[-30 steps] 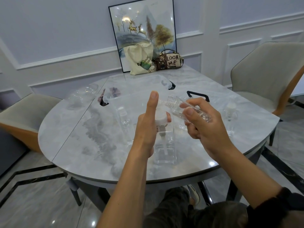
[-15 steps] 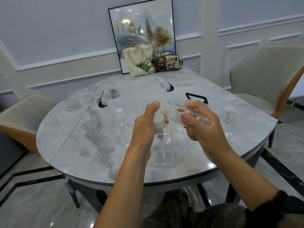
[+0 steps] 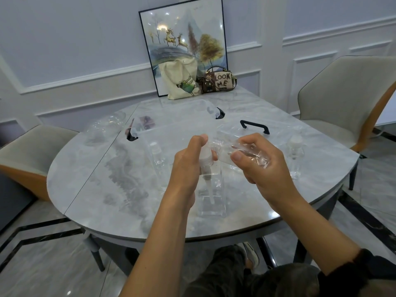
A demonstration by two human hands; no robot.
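The left hand point(image 3: 188, 166) grips the white pump point(image 3: 204, 156), whose tube is inside the tall bottle point(image 3: 212, 202) on the worktop point(image 3: 102, 189). The right hand point(image 3: 261, 166) clasps a small bottle point(image 3: 225, 149), tilted just above the tall bottle.

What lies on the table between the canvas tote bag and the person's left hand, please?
A clear plastic storage box with black latches stands between the canvas tote bag and the left hand, as the head view shows.

Bright, even indoor light from above throws white glare spots on the glossy tabletop point(image 3: 120, 189) and the framed picture point(image 3: 182, 39), shadows stay soft, and wide-angle distortion bends the edges.
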